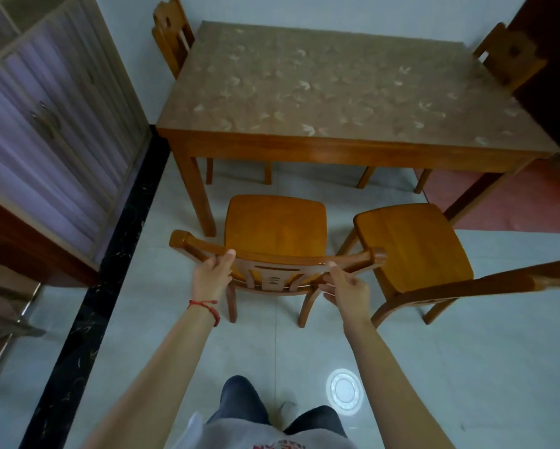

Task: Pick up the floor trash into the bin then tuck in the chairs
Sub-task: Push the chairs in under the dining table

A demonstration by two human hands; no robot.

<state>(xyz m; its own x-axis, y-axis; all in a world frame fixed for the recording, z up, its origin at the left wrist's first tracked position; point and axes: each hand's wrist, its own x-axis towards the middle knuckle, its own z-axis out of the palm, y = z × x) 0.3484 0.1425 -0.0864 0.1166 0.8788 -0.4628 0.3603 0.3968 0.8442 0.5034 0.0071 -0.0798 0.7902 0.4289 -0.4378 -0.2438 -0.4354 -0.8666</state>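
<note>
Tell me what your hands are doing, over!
Left hand and right hand grip the near chair backrest. Chair not yet under table. Second chair close beside, right.

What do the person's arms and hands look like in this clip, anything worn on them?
Both forearms are bare, with no sleeves in view. The left hand has a thin red braided cord bracelet at the wrist, with a short loose end. The right hand and its wrist carry nothing: no watch, ring or glove shows. Neither hand is gloved.

Head view, looking down, forward, close
</note>
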